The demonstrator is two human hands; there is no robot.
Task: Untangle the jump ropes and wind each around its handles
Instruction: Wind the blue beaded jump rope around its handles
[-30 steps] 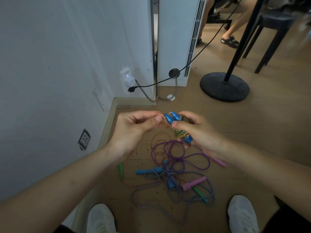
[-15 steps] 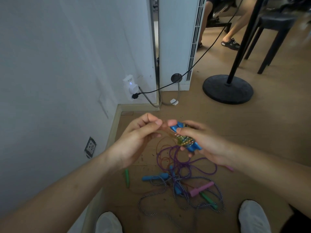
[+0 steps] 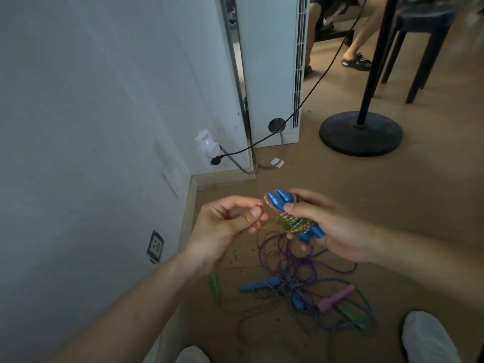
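My right hand (image 3: 324, 226) grips a pair of shiny blue handles (image 3: 280, 199) held side by side, with a rainbow-tinted rope (image 3: 293, 222) coiled around their middle. My left hand (image 3: 225, 226) pinches the loose copper-coloured end of that rope (image 3: 258, 205) just left of the handles. Below on the floor lies a tangle: a purple rope (image 3: 288, 255), a blue-and-white braided rope (image 3: 348, 331), light blue handles (image 3: 259, 284), a pink handle (image 3: 336, 297) and green handles (image 3: 215, 288).
A white wall with sockets (image 3: 155, 246) rises at the left, a plugged-in adapter (image 3: 205, 144) and black cable beside a white floor-standing unit (image 3: 269, 69). A black stand base (image 3: 361, 133), a dark stool (image 3: 424, 40) and a seated person's legs (image 3: 358, 48) are beyond. My white shoes (image 3: 427, 339) flank the tangle.
My head has tipped, so both hands sit lower in view. My left hand has drawn the rope end a little away from the handles, opening a small loop at their tips.
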